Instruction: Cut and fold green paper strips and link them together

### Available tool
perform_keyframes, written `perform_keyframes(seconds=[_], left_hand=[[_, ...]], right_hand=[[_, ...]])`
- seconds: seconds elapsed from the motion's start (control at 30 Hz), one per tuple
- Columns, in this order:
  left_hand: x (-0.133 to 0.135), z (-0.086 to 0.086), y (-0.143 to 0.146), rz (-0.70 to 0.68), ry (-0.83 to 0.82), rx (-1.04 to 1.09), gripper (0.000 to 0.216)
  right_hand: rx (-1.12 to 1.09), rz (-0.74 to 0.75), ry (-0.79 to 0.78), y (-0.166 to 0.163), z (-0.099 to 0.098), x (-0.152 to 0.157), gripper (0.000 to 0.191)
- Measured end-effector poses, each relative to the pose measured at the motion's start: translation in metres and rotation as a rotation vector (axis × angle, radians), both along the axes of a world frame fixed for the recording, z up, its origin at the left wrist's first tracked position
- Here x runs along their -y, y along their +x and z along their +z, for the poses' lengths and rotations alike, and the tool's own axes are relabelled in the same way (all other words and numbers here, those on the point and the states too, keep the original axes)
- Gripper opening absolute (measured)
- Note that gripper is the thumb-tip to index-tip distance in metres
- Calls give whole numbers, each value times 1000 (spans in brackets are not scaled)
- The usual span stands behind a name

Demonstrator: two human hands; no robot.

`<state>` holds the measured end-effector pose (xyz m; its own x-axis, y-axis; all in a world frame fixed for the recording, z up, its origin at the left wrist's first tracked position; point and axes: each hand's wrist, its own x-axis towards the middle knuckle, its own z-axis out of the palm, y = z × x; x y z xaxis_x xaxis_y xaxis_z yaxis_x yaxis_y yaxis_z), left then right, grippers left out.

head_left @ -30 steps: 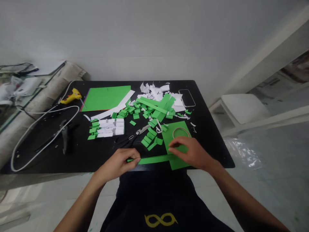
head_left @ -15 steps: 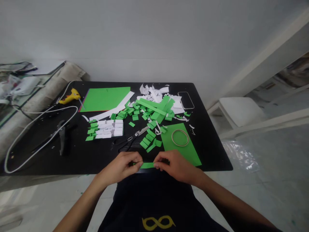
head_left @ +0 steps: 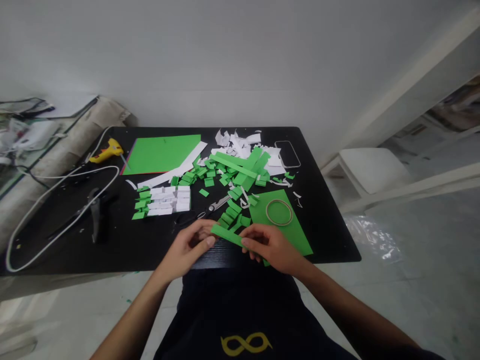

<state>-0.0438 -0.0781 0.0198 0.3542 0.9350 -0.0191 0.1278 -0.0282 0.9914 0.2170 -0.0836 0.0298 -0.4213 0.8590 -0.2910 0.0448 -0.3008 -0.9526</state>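
Note:
My right hand (head_left: pixel 270 246) pinches a green paper strip (head_left: pixel 228 235) between thumb and fingers, raised over the front of the black table (head_left: pixel 225 256). The strip slants up toward my left hand (head_left: pixel 193 247), whose thumb and fingers are apart beside its far end. Whether the left fingertips touch the strip I cannot tell. Just beyond the hands lie small folded green paper pieces (head_left: pixel 231 212) and a pair of scissors (head_left: pixel 219 202). Under and right of my right hand is a green sheet (head_left: pixel 296 235) with a roll of tape (head_left: pixel 279 212) on it.
Left on the table are a yellow glue gun (head_left: pixel 108 151), a white cable (head_left: pixel 22 220) and a dark tool (head_left: pixel 95 215). Folded white and green pieces stand in rows (head_left: pixel 165 201). Behind are a green sheet (head_left: pixel 161 154), white scraps (head_left: pixel 240 142) and a phone-shaped frame (head_left: pixel 288 154).
The green strip has been lifted from the table's front edge and tilted. My left hand has loosened from its pinch and moved left, while my right hand keeps hold.

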Motion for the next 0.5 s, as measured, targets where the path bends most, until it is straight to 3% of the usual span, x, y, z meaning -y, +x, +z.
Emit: perform_keyframes(seconds=[0.07, 0.27, 0.5], left_hand=[[3, -3, 15, -12, -45, 79, 40], [2, -12, 36, 74, -92, 132, 34], [-3, -11, 35, 171, -116, 82, 39]], right_hand=[[-47, -28, -28, -6, -2, 2, 27], [-80, -57, -73, -15, -8, 9, 29], [105, -81, 112, -12, -10, 12, 27]])
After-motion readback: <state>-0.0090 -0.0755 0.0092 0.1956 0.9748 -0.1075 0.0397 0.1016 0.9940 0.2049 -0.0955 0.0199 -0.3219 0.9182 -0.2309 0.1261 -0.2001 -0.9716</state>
